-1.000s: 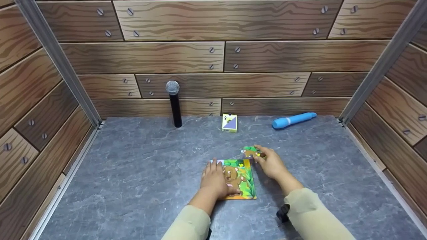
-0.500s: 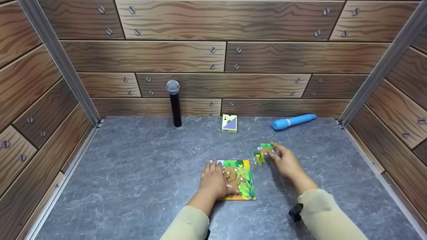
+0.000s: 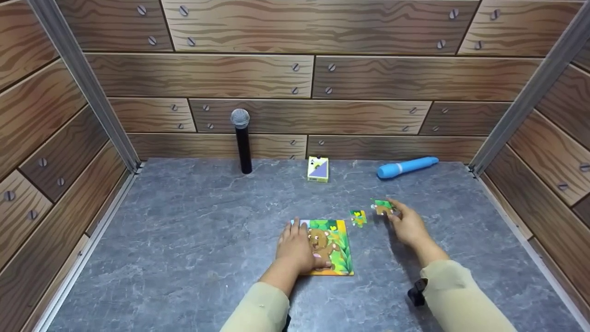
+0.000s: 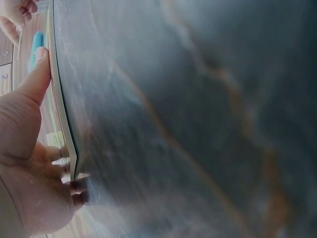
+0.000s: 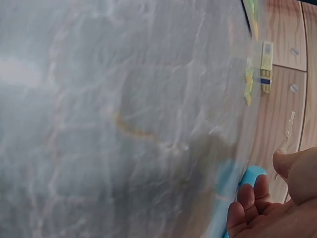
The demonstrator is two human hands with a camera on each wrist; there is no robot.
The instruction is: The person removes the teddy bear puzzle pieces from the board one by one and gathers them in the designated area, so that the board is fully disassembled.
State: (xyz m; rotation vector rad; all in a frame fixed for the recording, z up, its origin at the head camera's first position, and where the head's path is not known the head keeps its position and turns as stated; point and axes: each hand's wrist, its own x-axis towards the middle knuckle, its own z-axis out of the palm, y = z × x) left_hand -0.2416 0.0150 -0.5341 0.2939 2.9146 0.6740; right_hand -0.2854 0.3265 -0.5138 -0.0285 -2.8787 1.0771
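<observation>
My left hand [image 3: 295,251] rests flat on the left part of a square bear-picture puzzle [image 3: 343,253], covering that side. Its fingers point at the far edge and its thumb lies across the lower part. In the left wrist view the thumb [image 4: 38,79] lies along the board's edge. My right hand [image 3: 410,228] pinches a green-and-brown puzzle piece [image 3: 381,207] between thumb and fingers, right of the board. That piece shows edge-on in the right wrist view as a thin sliver [image 5: 290,124]. Another puzzle piece [image 3: 357,218], green with yellow, lies off the board's upper right corner.
A black microphone [image 3: 243,143] stands upright at the back left. A playing-card box [image 3: 318,169] sits at the back middle, and a blue microphone-shaped object [image 3: 408,167] lies at the back right. Wood-patterned walls with metal corner rails [image 3: 78,83] enclose the grey table [image 3: 198,221].
My right hand has moved right, taking the pinched piece away from the board. The green-and-yellow piece, first hidden or overlapped, now lies apart from it. My left hand has stayed on the puzzle.
</observation>
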